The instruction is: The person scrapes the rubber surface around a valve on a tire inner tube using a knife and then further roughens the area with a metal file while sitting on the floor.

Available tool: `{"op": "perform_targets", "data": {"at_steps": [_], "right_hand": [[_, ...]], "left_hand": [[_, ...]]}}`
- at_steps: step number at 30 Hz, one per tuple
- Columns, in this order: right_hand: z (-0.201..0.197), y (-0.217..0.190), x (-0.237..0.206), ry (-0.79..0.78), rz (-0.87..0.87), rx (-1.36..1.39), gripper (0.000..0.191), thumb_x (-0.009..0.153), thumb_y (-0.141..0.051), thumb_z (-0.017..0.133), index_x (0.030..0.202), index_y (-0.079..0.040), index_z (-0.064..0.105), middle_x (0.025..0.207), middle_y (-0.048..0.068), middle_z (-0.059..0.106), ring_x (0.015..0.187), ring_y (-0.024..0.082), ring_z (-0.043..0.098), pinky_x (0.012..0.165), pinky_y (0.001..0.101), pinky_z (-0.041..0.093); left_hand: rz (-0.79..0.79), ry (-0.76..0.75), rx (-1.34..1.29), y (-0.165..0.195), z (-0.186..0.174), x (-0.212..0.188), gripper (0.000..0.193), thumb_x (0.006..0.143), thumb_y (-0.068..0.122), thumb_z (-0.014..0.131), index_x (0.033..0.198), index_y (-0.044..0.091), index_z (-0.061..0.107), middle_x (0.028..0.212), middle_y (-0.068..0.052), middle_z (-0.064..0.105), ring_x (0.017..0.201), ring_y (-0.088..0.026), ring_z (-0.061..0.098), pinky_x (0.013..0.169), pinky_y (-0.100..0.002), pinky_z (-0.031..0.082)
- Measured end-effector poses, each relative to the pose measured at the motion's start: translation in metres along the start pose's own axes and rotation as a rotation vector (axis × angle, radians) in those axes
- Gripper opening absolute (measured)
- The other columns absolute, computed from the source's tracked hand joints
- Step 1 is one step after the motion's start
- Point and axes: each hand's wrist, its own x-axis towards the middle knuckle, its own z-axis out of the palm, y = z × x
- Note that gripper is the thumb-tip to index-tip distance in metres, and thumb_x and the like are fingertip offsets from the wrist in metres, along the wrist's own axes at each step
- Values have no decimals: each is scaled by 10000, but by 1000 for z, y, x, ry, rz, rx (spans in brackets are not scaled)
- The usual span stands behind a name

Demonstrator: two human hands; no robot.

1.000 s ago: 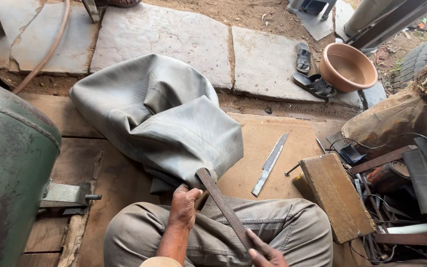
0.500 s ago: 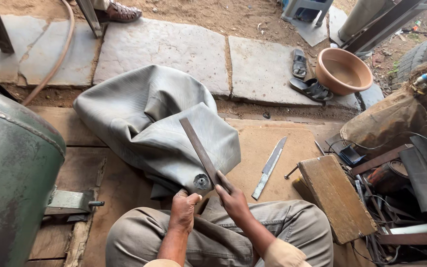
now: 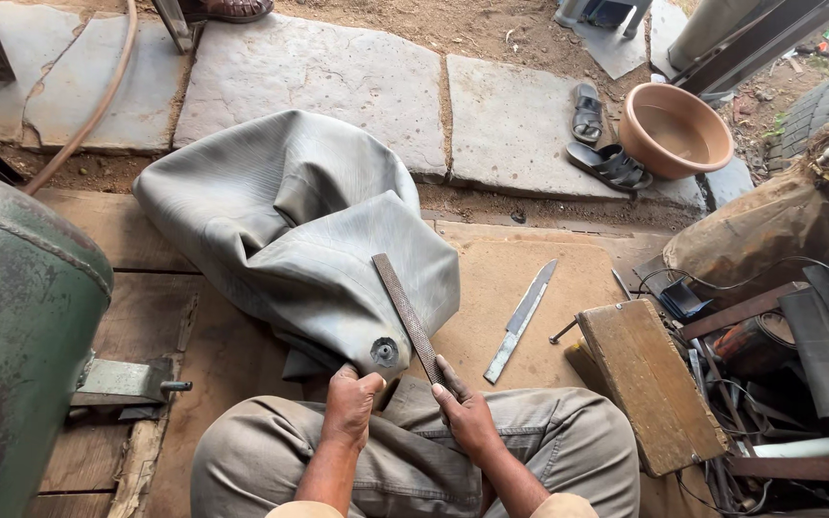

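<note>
Across my lap: khaki trousers, legs crossed, both hands working just past my knees.

Left hand: my left hand is closed tight on the near edge of the grey rubber tube, pinching it just below the dark round spot.

Right hand: my right hand is wrapped shut round the near end of the flat rasp; its blade slants up and away over the rubber, beside the spot.

Tube: it lies folded and slack on the wooden boards, its near fold bunched in my left hand.

Risk, slipping: my left fingers sit right beside the spot, so I judge a stroke that skids off the soft rubber could scrape my knuckles.

Risk, the rubber: with the tube limp and held by one hand only, it could buckle under the rasp, and the teeth might bite beyond the spot.

Near right: a knife lies on the boards just past my right hand, apart from it; a careless sweep could catch it.

Right side: a wooden block and a heap of cables and tools.

Left side: a green metal tank.

Farther off: stone slabs, a pair of sandals, a clay-coloured basin.
</note>
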Motion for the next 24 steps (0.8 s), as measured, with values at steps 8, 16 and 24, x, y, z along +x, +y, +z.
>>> {"op": "perform_targets", "data": {"at_steps": [8,16,24], "right_hand": [[2,-7,-3,-17,5,-5,630,976,-275,646,1571,-244,440,654,-53,436,570,60,397,528,222,393],[-7,-4,-16,-6,7,-7,609,971,-248,627,1559,-215,472,667,-33,444,547,64,391,494,228,358],[-78,80,-74,-98,-72,-109,569,968,-179,672,1501,-34,537,1263,181,730,1065,197,579,1019,386,373]], "left_hand": [[-23,1,13,6,1,-2,323,693,-60,594,1005,-76,676,965,-88,707,867,-168,629,845,-299,497],[-15,-43,-38,6,-1,-1,296,713,-61,603,999,-58,680,974,-77,711,893,-168,626,900,-287,476],[6,-60,-137,2,-3,1,232,743,-56,643,971,-76,678,973,-78,698,898,-170,623,867,-304,479]]}}
